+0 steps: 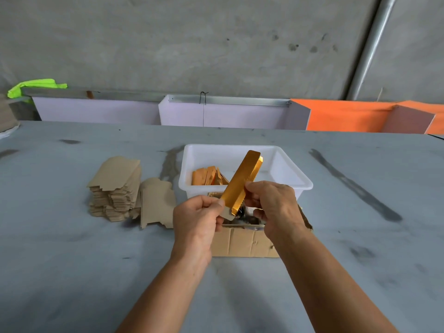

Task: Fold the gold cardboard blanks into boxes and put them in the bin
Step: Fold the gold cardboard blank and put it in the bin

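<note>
A long gold cardboard blank [242,181], partly folded, is held tilted above the table, its far end over the white plastic bin [293,174]. My left hand [199,217] pinches its lower end. My right hand [276,203] grips its middle from the right. Several folded gold boxes [206,176] lie inside the bin. A stack of flat blanks [115,191], brown side up, stands to the left, with more blanks [157,205] leaning beside it.
A worn brown cardboard box [242,241] sits under my hands, in front of the bin. The grey table [72,260] has dark smears. White and orange panels [341,116] line the far edge below a concrete wall.
</note>
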